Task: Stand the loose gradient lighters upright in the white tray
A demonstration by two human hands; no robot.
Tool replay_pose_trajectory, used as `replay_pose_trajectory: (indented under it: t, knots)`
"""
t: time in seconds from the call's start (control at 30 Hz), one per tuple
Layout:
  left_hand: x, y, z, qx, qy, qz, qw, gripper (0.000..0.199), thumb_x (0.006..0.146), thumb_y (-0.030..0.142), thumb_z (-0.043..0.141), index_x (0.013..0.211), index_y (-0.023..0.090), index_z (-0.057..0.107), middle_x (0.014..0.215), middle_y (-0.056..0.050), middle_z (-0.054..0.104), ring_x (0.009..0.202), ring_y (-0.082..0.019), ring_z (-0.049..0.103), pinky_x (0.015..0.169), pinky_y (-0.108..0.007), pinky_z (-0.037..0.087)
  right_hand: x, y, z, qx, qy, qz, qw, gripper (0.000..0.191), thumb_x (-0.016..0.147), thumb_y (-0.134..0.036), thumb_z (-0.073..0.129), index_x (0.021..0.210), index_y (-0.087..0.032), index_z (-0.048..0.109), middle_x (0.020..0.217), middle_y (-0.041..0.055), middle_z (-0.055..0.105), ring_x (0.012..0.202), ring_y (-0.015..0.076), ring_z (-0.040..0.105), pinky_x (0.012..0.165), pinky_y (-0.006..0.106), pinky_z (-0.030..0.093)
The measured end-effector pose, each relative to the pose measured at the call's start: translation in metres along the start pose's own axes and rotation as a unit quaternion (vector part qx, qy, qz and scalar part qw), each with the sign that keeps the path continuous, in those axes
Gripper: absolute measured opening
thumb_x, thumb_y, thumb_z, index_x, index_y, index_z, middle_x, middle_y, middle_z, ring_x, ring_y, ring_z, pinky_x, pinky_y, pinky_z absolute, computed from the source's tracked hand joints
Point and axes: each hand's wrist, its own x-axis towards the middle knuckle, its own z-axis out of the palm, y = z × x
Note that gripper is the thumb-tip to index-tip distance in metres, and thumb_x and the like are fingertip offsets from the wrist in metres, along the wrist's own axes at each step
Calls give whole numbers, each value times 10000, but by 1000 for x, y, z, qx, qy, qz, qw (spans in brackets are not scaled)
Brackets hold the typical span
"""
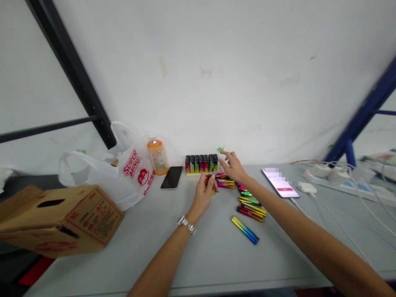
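Lighters step: from where I'm standing it looks like mid-handling, a lighter (209, 177) in one hand and the other hand poised by the standing ones. Clock centre is the left hand, btw.
Left grip: the left hand (203, 190) is pinched around at least that one lighter; can't tell how many, the fingers cover it.
Right grip: the right hand (234, 167) is over at 2 o'clock, fingers loose and spread, nothing in them that I can see, fingertips just beside the right end of the block.
Standing block: the block of lighters (201, 164) is upright at 12, just past the left fingertips, in what looks like a pale tray (192, 174).
Loose ones: small pile of lighters (225, 184) right beside the left hand at 3, more lighters (251, 212) around 4, all lying flat on the worktop (198, 264).
Loner: blue-and-yellow lighter (245, 230), between 4 and 5, well apart from both hands.
Next move: imo calls for light fingers, since the block's packed tight and a bump could tip some.
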Motion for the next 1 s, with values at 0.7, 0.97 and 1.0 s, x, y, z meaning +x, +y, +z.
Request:
replay_pose_trajectory:
  t: [0.7, 0.97, 1.0]
  knots:
    - [-2, 0, 12, 238, 60, 2, 969, 340, 802, 369, 532, 538, 186, 422, 506, 60, 356, 514, -85, 316, 504, -232, 224, -76, -44, -18, 178, -28, 87, 980, 430, 957, -517, 468, 912, -158, 700, 758, 28, 662, 679, 160, 549, 631, 270, 391]
    - [-8, 15, 14, 186, 56, -15, 981, 490, 834, 540, 563, 520, 180, 453, 496, 47, 387, 505, -91, 354, 500, -236, 257, -77, -46, -18, 170, -26, 66, 983, 428, 979, -513, 434, 874, -182, 683, 733, 12, 639, 659, 154, 531, 626, 262, 388]
    - [-8, 15, 13, 186, 56, -17, 981, 492, 839, 535, 554, 514, 181, 450, 491, 45, 391, 500, -92, 358, 500, -237, 256, -77, -46, -18, 169, -26, 67, 983, 427, 978, -518, 433, 875, -187, 682, 728, 9, 636, 656, 155, 531, 623, 262, 389]
